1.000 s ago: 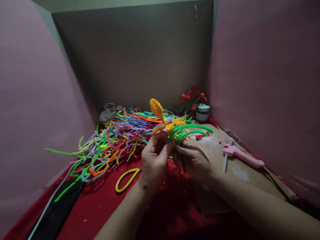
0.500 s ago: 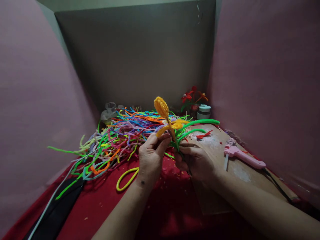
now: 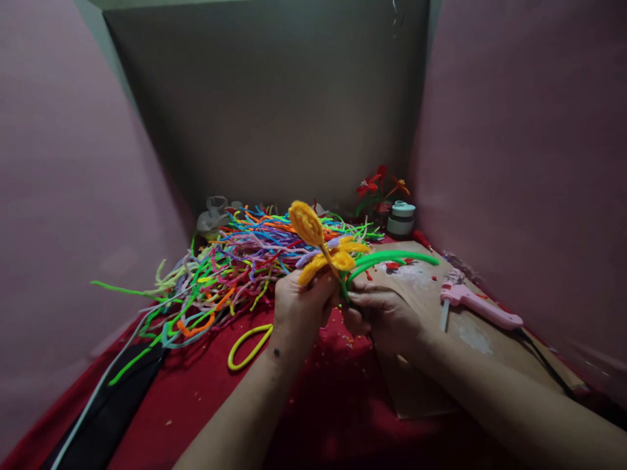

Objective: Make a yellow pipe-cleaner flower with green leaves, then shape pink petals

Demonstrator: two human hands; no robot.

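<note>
A pipe-cleaner flower (image 3: 305, 222) with an orange-yellow bud and a thin brown stem leans to the left between my hands. Looped yellow petals (image 3: 326, 261) sit lower on its stem, and two long green pipe cleaners (image 3: 392, 256) arch off to the right. My left hand (image 3: 304, 303) is closed on the stem just below the petals. Lower down, my right hand (image 3: 379, 310) pinches the green stem base; its fingers partly hide what they grip.
A heap of coloured pipe cleaners (image 3: 255, 251) lies behind my left hand. A pink glue gun (image 3: 482, 307) rests on cardboard (image 3: 421, 385) at right. Red flowers (image 3: 372, 185) and a lidded jar (image 3: 401, 219) stand at the back. A yellow loop (image 3: 240, 349) lies on the red cloth (image 3: 196, 405).
The flower's bud has tilted further left and slightly down. My left hand has turned and closed more around the stem, while the green pipe cleaners have swung lower and to the right.
</note>
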